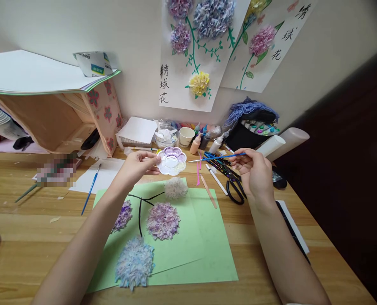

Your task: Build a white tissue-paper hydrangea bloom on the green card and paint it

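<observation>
My left hand (141, 166) pinches the edge of a white flower-shaped paint palette (169, 160), which carries purple and pale yellow paint in its wells. Between the fingers of my right hand (253, 171) is a thin blue paintbrush (220, 157), its tip pointing left beside the palette's rim. Below both hands lies a green paper sheet (204, 237) with black painted stems. Crumpled-paper blossoms sit on it: a white flower (175, 187), a pink-purple flower (163, 220), a light blue flower (135, 262) and a purple flower (122, 217) partly behind my left forearm.
Black scissors (235, 191), a wooden stick (209, 191) and a white marker (216, 179) lie right of the sheet. Paint bottles (195, 144) and a paper cup (187, 137) stand by the wall. Another blue brush (91, 189) rests at left, near a cardboard box (101, 114).
</observation>
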`<state>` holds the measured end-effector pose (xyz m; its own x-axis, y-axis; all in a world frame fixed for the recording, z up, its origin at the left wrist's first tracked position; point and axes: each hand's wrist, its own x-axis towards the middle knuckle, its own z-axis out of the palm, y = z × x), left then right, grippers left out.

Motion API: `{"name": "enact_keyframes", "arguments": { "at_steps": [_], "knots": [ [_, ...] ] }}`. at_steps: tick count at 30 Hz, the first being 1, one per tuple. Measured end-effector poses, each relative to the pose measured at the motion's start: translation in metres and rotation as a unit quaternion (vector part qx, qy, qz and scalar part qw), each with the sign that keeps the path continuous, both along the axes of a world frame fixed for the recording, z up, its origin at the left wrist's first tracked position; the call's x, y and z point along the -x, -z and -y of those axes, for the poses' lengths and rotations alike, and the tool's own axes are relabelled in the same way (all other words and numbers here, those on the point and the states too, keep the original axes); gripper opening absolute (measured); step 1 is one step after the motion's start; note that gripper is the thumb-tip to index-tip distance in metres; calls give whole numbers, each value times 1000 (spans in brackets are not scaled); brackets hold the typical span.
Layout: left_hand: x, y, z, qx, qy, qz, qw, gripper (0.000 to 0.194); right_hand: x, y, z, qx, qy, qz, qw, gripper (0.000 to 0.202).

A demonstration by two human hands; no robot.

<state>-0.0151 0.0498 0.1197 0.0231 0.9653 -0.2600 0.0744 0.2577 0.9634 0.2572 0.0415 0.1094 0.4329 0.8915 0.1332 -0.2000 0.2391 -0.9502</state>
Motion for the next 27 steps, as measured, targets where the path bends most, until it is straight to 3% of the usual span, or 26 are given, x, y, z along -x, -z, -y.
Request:
{"name": "enact_keyframes", "arguments": {
  "at_steps": [4,8,12,15,18,22,24,27],
  "knots": [
    [-9,9,-2,16,14,-7,1000,22,-11,-6,0,-43,23,-26,998,16],
    [-45,33,-14,55,55,-36,996,14,-20,-11,-2,-63,52,-55,995,20],
    [-83,62,-36,52,68,-83,993,18,-21,-14,-1,-64,53,-77,994,17],
    [-92,69,-43,23,70,-141,987,24,-20,-17,0,-60,62,-86,993,15],
    [-80,58,-32,-26,73,-202,976,25,-21,-19,1,-62,62,-89,992,13],
    [-43,40,-4,-98,55,-264,958,24,-23,-19,0,-61,60,-93,992,13],
    [-23,39,1,-165,18,-362,917,32,-22,-19,0,-67,59,-90,992,14],
    [-4,49,-9,-177,-16,-447,877,42,-19,-18,1,-73,49,-79,993,14]
  ]
}}
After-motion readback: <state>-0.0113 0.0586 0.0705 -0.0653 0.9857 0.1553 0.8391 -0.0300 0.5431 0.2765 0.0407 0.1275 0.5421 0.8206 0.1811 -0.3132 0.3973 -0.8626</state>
